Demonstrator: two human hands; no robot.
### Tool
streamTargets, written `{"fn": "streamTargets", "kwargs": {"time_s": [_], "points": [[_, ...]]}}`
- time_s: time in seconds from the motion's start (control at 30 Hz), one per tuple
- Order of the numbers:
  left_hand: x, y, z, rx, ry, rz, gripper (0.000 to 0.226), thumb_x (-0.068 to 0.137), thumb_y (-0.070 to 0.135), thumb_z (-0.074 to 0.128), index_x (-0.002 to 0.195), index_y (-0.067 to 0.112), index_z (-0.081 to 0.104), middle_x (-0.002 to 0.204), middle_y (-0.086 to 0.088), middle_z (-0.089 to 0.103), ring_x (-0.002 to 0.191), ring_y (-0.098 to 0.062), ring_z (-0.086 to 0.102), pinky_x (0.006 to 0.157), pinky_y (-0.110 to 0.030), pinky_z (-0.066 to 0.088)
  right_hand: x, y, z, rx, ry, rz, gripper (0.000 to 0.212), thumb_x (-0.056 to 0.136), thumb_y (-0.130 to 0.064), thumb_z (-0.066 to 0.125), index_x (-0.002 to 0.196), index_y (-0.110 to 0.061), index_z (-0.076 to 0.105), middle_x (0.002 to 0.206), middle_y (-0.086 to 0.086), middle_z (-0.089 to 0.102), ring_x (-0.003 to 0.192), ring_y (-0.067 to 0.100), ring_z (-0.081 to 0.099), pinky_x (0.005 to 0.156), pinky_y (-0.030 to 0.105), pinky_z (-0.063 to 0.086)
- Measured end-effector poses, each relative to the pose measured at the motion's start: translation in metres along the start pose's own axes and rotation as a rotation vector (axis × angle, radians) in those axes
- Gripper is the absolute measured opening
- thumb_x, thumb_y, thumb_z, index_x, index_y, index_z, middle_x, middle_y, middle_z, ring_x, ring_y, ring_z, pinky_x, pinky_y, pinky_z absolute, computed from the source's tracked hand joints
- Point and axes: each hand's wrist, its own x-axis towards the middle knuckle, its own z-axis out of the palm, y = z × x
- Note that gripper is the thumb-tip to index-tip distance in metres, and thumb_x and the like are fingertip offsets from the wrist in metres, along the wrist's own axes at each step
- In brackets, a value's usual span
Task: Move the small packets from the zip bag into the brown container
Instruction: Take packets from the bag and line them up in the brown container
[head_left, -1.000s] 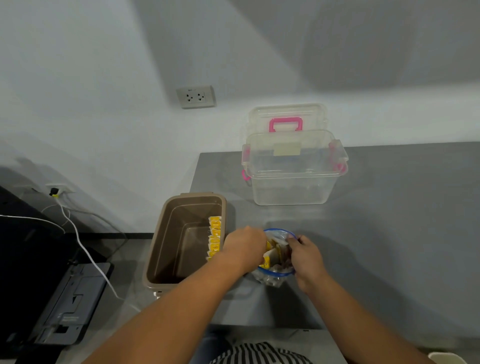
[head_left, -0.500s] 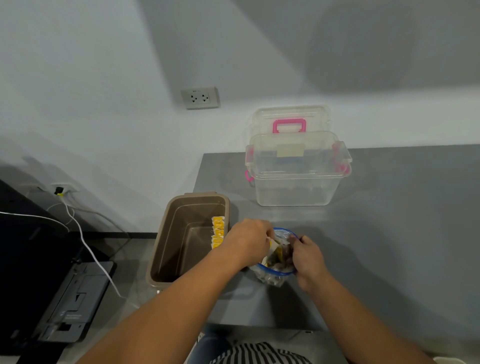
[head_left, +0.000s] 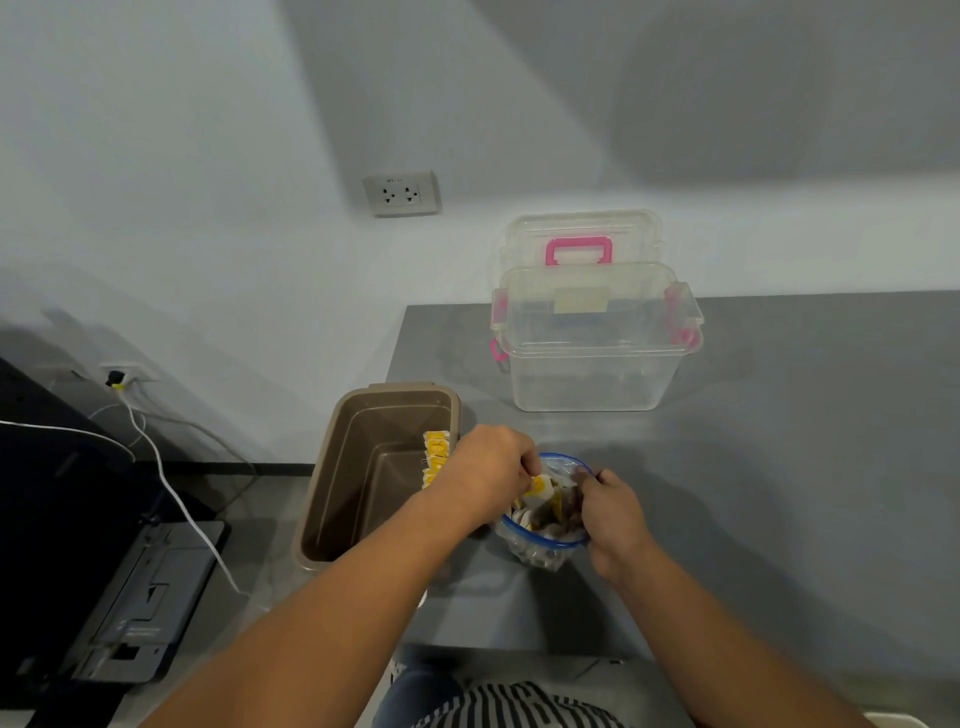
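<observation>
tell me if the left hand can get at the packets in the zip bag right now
Likely yes. The right hand holds the zip bag open by its rim, nothing covers the mouth, and the left hand seems to pinch a yellow packet at the top.

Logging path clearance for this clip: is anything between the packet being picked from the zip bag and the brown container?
Nothing visible. The left hand pinches a packet at the mouth of the zip bag, right beside the open brown container; only its right wall, lined inside with yellow packets, lies between.

Fingertips of left hand (head_left: 491, 467) hidden; zip bag (head_left: 540, 555) contents seemingly blurred
</observation>
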Motion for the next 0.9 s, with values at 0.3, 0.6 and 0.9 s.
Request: {"fn": "streamTargets", "kwargs": {"time_s": [0.3,0.6,0.9], "points": [[-0.021,-0.017,-0.056,-0.094,0.174,0.019,0.009,0.092,0.020,0.069,0.097,0.024,0.074,0.085,0.012,0.067,0.079,-0.003,0.063,0.073,-0.015,0.049,0.001,-0.001,0.005,0.013,-0.016,0.025,0.022,0.107,-0.023,0.049,0.100,-0.008,0.063,0.098,0.012,0.072,0.091,0.026,0.071,0.078,0.040,0.061],[-0.052,-0.065,-0.113,0.013,0.311,-0.064,0.005,0.088,0.024,0.074,0.092,0.027,0.076,0.080,0.008,0.070,0.075,-0.009,0.065,0.069,-0.027,0.053,0.005,-0.003,0.012,0.034,-0.016,0.049,0.021,0.104,-0.018,0.051,0.102,-0.002,0.063,0.101,0.024,0.071,0.089,0.033,0.072,0.070,0.039,0.060],[-0.053,-0.096,-0.078,0.262,-0.085,-0.120,0.009,0.085,0.022,0.074,0.077,0.022,0.073,0.071,0.013,0.067,0.070,-0.004,0.063,0.063,-0.015,0.042,0.005,-0.007,0.016,0.029,-0.024,0.048,0.021,0.105,-0.020,0.049,0.099,-0.006,0.064,0.098,0.017,0.072,0.087,0.030,0.072,0.066,0.034,0.055]]}}
